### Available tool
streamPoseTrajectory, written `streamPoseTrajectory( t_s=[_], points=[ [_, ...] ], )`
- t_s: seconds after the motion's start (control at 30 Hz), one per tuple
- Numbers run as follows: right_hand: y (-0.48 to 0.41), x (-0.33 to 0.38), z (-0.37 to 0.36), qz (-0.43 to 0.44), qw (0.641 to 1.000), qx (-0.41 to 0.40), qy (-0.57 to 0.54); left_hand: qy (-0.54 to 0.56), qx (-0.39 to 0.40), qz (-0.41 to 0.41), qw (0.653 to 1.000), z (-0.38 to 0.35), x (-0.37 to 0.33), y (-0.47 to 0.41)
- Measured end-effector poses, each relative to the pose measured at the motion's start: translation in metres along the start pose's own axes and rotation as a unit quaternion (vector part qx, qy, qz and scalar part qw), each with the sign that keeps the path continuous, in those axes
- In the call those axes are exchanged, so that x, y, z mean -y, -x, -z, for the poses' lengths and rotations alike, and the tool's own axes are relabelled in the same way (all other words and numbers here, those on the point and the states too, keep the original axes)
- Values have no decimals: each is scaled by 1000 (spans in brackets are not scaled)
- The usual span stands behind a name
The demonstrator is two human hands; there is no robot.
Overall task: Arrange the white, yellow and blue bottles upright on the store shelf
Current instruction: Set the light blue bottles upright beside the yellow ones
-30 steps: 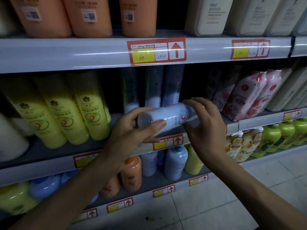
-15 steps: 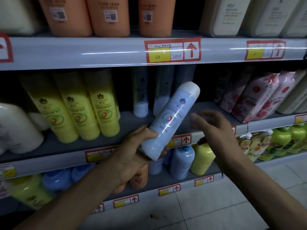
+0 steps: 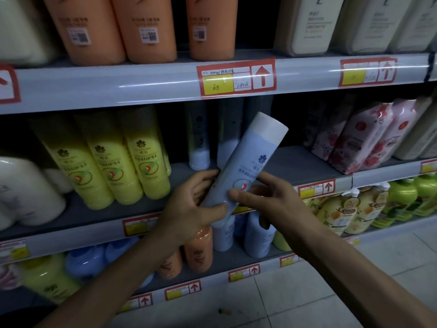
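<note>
Two hands (image 3: 194, 209) (image 3: 272, 202) grip one blue bottle (image 3: 250, 157) — three yellow bottles (image 3: 111, 166) upright.

Above stand orange bottles (image 3: 146, 27); rightward, pink pouches (image 3: 361, 138) and green bottles (image 3: 402, 197).

Right of frame centre, the middle shelf (image 3: 307, 166) has a bare stretch of deck. Pink floral bottles (image 3: 359, 138) wall its right side and upright blue tubes (image 3: 198, 147) stand at its back left. Yellow bottles (image 3: 146, 166) crowd the left. The upper shelf edge (image 3: 142, 88) caps headroom. The tilted blue bottle (image 3: 246, 166), gripped by the left hand (image 3: 194, 207) and right hand (image 3: 267, 200), fills the front.
</note>
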State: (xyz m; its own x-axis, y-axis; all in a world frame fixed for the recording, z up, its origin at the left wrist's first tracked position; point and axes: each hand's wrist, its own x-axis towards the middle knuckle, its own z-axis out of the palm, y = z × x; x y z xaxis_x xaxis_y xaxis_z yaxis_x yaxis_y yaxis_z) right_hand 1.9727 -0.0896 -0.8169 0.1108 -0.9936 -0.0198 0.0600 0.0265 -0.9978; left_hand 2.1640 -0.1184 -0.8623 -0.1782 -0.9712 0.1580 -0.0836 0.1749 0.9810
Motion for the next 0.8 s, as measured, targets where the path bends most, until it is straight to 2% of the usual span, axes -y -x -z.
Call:
streamPoseTrajectory(
  t_s=[0.23, 0.43, 0.7, 0.8],
  points=[
    [-18, -7, -12, 93, 995, -2, 35, -143, -39, -98, 984, 11, -11, -10],
    [-51, -19, -13, 163, 972, 7, 168, -164, -118, -82, 976, 7, -3, -20],
    [-81, -28, -20, 132, 984, 27, 119, -102, -151, -24, 983, 7, 14, -32],
    [-86, -32, -24, 108, 989, 9, 104, -100, -170, -23, 980, 9, 18, -33]
  ],
)
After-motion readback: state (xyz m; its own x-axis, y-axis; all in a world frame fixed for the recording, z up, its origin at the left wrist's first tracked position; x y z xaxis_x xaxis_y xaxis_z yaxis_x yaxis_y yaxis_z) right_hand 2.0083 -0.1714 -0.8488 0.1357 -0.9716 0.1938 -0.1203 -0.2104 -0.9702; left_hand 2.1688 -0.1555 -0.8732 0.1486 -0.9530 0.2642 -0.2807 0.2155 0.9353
